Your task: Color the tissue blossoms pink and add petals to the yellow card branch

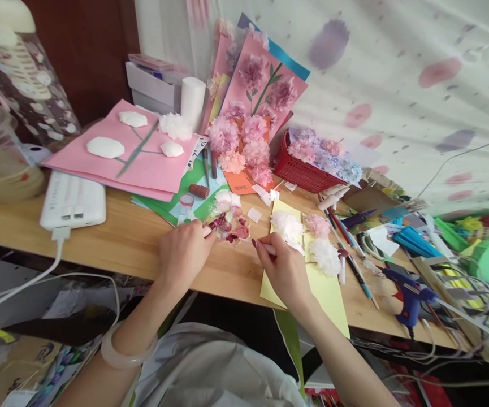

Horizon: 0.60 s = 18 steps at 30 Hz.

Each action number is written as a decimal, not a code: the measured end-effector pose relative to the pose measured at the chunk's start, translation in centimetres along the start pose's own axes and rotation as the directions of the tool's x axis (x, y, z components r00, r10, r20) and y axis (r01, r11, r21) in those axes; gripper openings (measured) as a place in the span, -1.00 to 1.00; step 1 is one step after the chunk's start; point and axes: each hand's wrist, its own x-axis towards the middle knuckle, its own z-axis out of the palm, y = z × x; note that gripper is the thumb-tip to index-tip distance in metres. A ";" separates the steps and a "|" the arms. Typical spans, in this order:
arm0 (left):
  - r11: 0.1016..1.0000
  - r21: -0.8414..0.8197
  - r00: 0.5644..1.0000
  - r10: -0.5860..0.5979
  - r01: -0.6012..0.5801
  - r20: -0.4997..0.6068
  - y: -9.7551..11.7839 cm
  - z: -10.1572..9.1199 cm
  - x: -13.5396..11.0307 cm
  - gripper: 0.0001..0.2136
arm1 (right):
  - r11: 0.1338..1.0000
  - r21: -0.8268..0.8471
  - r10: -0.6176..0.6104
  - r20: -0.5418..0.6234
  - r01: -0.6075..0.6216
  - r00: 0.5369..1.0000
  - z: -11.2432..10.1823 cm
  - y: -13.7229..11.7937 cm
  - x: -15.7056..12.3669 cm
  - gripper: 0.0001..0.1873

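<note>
My left hand [185,251] is closed at the near edge of a clear paint-smeared palette [244,230]. A small white bit shows at its fingertips, too small to name. The palette carries dark red and pink smears. My right hand [284,271] pinches a short pale stick [271,249] over the yellow paper [329,299]. On that sheet sit fluffy white paper flowers [286,225] and a pink one [317,225]. Beyond the palette lies a crumpled white tissue [226,200].
A pink card [155,175] with white blossoms lies left, beside a white power bank [72,198] and a plastic cup [2,152]. A red basket [303,169] of paper flowers stands behind. Brushes, pens and a blue glue gun [409,297] crowd the right.
</note>
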 end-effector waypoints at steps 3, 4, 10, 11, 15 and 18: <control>1.000 -0.004 1.000 -0.008 0.008 -0.002 0.0 0.1 0.0 -0.70 | 0.996 -0.065 -0.056 -0.018 0.055 0.998 0.2 0.1 -0.1 -0.86; 1.000 -0.004 1.000 -0.009 0.009 -0.001 0.1 0.1 0.0 -0.70 | 0.994 -0.085 -0.068 -0.023 0.066 0.997 0.3 0.1 -0.1 -0.87; 1.000 0.005 1.000 -0.018 0.018 -0.002 0.1 0.1 0.0 -0.68 | 0.982 -0.137 -0.139 -0.048 0.131 0.989 0.4 0.1 -0.2 -0.88; 1.000 0.004 1.000 -0.017 0.017 -0.003 0.1 0.1 0.0 -0.68 | 0.977 -0.143 -0.165 -0.051 0.156 0.985 0.4 0.2 -0.2 -0.89; 1.000 0.002 1.000 -0.015 0.015 -0.007 0.1 0.1 0.0 -0.68 | 0.950 -0.186 -0.262 -0.030 0.252 0.965 0.2 0.6 0.2 -0.88; 1.000 0.003 1.000 -0.024 0.024 0.002 0.2 0.1 -0.1 -0.68 | 0.914 -0.254 -0.324 0.020 0.318 0.946 -0.3 0.8 0.5 -0.82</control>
